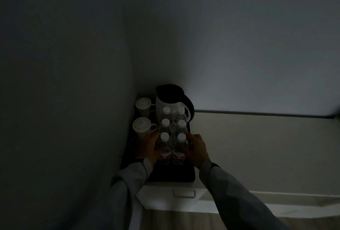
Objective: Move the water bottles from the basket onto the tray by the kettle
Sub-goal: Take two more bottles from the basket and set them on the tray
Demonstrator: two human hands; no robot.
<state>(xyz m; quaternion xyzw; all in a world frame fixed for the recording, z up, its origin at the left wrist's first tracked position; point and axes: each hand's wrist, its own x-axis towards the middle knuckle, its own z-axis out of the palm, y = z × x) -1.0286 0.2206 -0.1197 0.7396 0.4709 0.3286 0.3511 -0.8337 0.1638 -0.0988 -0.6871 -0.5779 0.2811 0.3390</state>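
The scene is dim. Several clear water bottles with white caps stand in two rows on a dark tray (173, 175), in front of a white kettle (172, 99) with a dark lid. My left hand (149, 147) grips the nearest left bottle (164, 148). Around the nearest right bottle (180, 149) my right hand (196, 149) is closed. Both of these bottles stand upright with red labels. No basket is in view.
Two white lidded cups (143, 125) stand on the tray's left side, against the wall. The tray rests on a white cabinet with a drawer handle (184, 193). A wall corner rises behind the kettle, and a pale low surface extends to the right.
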